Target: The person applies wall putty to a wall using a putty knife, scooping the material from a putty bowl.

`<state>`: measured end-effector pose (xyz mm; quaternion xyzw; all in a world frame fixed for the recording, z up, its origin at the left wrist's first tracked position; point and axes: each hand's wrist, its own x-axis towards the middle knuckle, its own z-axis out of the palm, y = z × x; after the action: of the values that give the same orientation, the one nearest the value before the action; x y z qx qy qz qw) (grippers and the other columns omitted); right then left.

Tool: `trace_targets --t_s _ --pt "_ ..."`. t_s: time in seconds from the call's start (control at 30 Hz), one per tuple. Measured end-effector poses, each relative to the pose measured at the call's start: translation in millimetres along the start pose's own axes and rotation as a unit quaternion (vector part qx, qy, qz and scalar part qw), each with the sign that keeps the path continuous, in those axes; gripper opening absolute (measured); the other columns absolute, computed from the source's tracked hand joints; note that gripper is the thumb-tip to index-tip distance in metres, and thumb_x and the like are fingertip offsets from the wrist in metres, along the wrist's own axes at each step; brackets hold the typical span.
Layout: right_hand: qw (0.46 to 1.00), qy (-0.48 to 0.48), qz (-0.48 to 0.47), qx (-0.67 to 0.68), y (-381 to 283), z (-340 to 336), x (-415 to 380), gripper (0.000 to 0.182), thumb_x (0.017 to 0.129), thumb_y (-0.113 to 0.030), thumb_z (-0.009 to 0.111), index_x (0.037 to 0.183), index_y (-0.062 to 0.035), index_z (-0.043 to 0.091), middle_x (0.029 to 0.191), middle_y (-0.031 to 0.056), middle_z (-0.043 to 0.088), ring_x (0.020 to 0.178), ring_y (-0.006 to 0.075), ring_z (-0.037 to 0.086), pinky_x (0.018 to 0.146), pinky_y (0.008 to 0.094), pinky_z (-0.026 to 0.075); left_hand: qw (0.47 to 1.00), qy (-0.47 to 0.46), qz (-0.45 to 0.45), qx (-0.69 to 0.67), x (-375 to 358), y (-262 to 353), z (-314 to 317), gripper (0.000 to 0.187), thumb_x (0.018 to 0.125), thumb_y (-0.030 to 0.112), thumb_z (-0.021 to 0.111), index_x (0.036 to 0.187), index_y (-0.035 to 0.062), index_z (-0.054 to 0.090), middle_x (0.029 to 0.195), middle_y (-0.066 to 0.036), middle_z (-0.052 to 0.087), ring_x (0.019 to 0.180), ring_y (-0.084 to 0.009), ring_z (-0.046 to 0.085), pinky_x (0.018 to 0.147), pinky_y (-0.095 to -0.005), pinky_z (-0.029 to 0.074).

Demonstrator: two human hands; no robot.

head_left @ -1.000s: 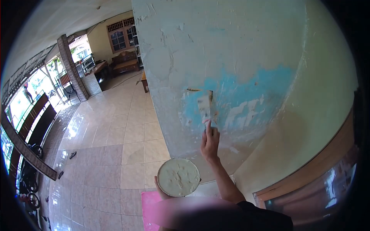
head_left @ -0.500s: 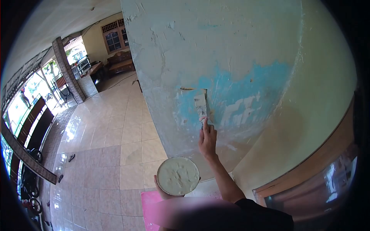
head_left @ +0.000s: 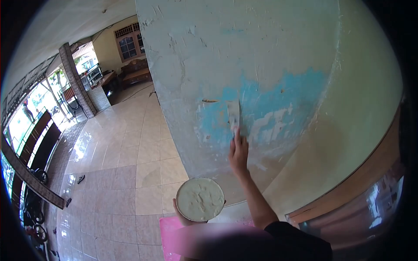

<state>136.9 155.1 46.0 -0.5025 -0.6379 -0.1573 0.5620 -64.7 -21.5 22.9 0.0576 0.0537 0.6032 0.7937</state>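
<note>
My right hand (head_left: 239, 152) is closed round the handle of a putty knife (head_left: 234, 115), index finger stretched along it. The knife's blade, smeared with pale putty, lies against the blue patch (head_left: 261, 98) on a grey-white wall (head_left: 226, 56). Just left of the blade is a dark slit-like gouge (head_left: 210, 101). Lower down, my left hand (head_left: 179, 212) grips a round tub of putty (head_left: 200, 199) from beneath and the side. Most of that hand is hidden behind the tub. White putty streaks (head_left: 272, 122) mark the wall to the right of the knife.
A pink-and-white surface (head_left: 167, 235) lies below the tub. To the right are a yellowish wall (head_left: 370, 87) and a wood-framed window (head_left: 348, 204). Tiled floor (head_left: 117, 174) stretches left, with sandals (head_left: 81, 179), a pillar (head_left: 77, 78) and a wooden bench (head_left: 136, 71) farther off.
My right hand and the putty knife have shifted slightly right across the wall, and the blade now covers the dark hole that showed at its tip. The left hand and tub stay nearly still.
</note>
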Motion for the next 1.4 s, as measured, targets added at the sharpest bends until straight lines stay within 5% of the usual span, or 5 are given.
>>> trace_targets --t_s 0.8,0.87,1.2,1.3,1.4 --pt "0.998 0.049 -0.005 0.031 33 -40 15 0.057 0.092 -0.006 0.055 0.145 -0.0035 0.037 0.093 0.0116 0.054 0.082 0.0261 0.05 0.072 0.0377 0.039 1.0 0.011 -0.021 0.0 -2 -6 10 0.079 0.085 0.068 0.044 0.144 0.0162 0.037 0.147 -0.011 0.034 0.134 -0.0364 0.033 0.108 -0.064 0.025" --pt "0.998 0.055 0.013 0.037 32 -46 26 0.056 0.093 -0.007 0.055 0.145 -0.0038 0.037 0.092 0.0112 0.054 0.082 0.0255 0.049 0.072 0.0376 0.039 0.999 0.02 -0.013 -0.041 0 -8 10 0.078 0.086 0.066 0.046 0.144 0.0155 0.036 0.148 -0.013 0.031 0.134 -0.0417 0.03 0.103 -0.0752 0.021" --pt "0.998 0.034 -0.015 -0.05 24 -64 12 0.056 0.089 -0.006 0.058 0.143 -0.0051 0.042 0.08 0.0078 0.054 0.071 0.0226 0.05 0.067 0.0384 0.039 0.999 -0.002 -0.036 0.003 -1 -13 26 0.08 0.084 0.068 0.045 0.144 0.0164 0.036 0.148 -0.011 0.034 0.134 -0.038 0.032 0.108 -0.0654 0.026" --pt "0.998 0.028 -0.001 0.054 25 -72 -23 0.053 0.091 -0.007 0.058 0.142 -0.0034 0.043 0.077 0.0059 0.053 0.067 0.0186 0.051 0.059 0.0334 0.038 0.999 0.004 -0.032 -0.007 3 -13 21 0.08 0.084 0.068 0.045 0.144 0.0162 0.036 0.147 -0.012 0.034 0.134 -0.0387 0.032 0.108 -0.0654 0.026" --pt "0.879 -0.002 0.283 0.385 3 -99 -29 0.044 0.098 -0.021 0.05 0.139 -0.0055 0.045 0.07 0.0033 0.053 0.049 0.0114 0.041 0.052 0.0279 0.035 0.999 0.009 -0.037 -0.026 1 -14 21 0.08 0.084 0.068 0.045 0.144 0.0162 0.036 0.148 -0.012 0.034 0.134 -0.0386 0.032 0.108 -0.0657 0.025"
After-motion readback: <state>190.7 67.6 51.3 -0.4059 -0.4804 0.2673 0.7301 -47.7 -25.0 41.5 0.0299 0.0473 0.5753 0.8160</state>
